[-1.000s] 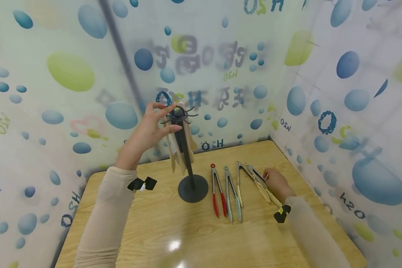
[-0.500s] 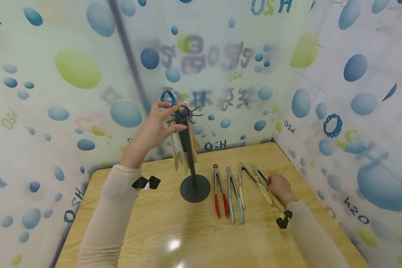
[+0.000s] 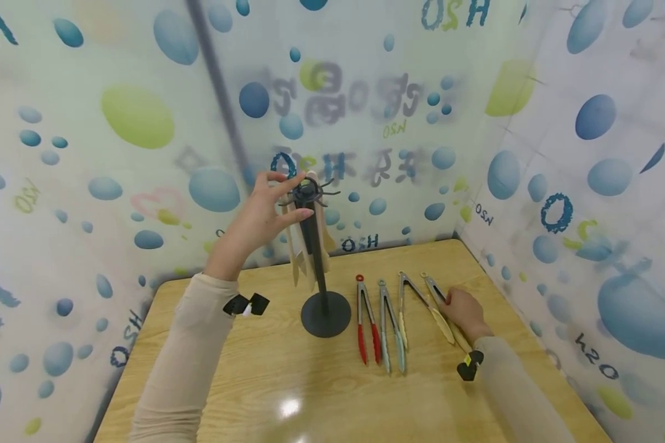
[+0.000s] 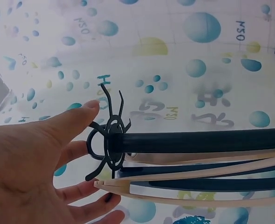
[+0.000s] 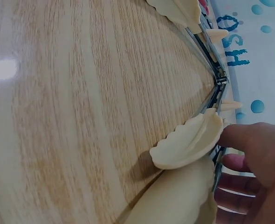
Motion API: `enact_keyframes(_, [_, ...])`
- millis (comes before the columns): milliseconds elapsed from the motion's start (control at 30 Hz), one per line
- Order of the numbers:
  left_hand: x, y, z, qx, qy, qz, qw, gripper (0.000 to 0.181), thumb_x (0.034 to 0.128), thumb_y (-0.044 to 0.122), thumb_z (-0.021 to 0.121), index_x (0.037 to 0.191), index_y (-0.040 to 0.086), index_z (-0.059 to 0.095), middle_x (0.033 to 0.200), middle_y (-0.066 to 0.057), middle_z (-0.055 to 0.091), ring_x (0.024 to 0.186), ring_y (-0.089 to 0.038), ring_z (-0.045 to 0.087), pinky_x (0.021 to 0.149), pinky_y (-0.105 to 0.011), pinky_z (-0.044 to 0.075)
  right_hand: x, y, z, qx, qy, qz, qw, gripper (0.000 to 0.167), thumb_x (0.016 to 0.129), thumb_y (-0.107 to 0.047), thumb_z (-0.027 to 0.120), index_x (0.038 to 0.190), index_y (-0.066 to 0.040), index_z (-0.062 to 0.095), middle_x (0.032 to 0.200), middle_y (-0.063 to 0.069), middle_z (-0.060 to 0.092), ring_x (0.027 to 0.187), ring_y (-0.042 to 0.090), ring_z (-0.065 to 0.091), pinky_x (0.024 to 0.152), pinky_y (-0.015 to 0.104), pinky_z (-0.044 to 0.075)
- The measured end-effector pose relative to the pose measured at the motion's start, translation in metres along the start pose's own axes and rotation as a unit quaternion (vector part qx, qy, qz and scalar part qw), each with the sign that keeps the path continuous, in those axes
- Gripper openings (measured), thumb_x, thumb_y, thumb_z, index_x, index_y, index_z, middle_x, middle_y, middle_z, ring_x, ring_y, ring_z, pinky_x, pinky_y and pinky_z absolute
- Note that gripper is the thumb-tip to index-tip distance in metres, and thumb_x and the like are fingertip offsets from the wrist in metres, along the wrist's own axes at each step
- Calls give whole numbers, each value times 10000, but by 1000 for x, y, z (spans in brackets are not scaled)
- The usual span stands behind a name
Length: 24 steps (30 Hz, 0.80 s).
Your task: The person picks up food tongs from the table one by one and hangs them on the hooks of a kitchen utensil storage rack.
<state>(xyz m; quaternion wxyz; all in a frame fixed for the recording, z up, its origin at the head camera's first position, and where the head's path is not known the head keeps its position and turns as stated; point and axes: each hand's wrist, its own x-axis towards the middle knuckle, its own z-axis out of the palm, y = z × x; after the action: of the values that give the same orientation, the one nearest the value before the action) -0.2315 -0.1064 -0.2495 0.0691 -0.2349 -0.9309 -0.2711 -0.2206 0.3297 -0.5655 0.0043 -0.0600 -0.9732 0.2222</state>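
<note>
My left hand [image 3: 255, 224] has thumb and fingers around the hooked top of a black stand [image 3: 318, 271]; in the left wrist view the hand [image 4: 30, 163] spans its ring and hooks [image 4: 113, 142]. Pale utensils [image 4: 198, 203] hang there. My right hand [image 3: 465, 311] grips the rightmost cream-tipped tongs [image 3: 435, 291] by the metal arms, flat on the table. In the right wrist view the hand [image 5: 254, 172] partly hides them, their large cream tip [image 5: 175, 200] in front. Spread cream-tipped tongs [image 3: 420, 296] lie just left of them.
Red-tipped tongs [image 3: 375, 344] and light blue-tipped tongs [image 3: 401, 354] lie between the stand's round base [image 3: 326, 326] and the cream pairs on the wooden table [image 3: 244, 381]. Patterned walls [image 3: 144, 147] rise behind and at the right.
The rightmost tongs have shifted slightly right with my right hand, widening the gap to the neighbouring pair. My left hand stays at the stand's top. The head view has turned a little left.
</note>
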Motion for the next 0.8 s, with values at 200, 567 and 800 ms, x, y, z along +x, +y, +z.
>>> enact_keyframes(200, [0,4,6,19,186,53,9998,714,958,345,651,1568,279,287,1533,-230,207,949,-316,564,761,-413,475,2,3,3,31,-112,7,9999,279,880,-239,660,973,0,551,812,150,635,644,238,544,551,349,399])
enact_keyframes(567, [1,11,16,-146,725,-159,9971,648,957,291,651,1538,294,365,1502,-209,269,786,-250,505,612,-341,424,5,1,-4,25,108,-158,9998,587,871,-157,599,1419,8,469,837,190,689,568,195,517,513,353,416])
enact_keyframes(800, [3,14,21,-31,1161,-249,9929,613,944,279,662,1511,268,428,1456,-201,329,645,-208,402,573,-336,381,10,-11,-23,139,406,-265,9987,717,850,-172,645,1513,-76,388,761,115,612,517,141,358,473,288,283])
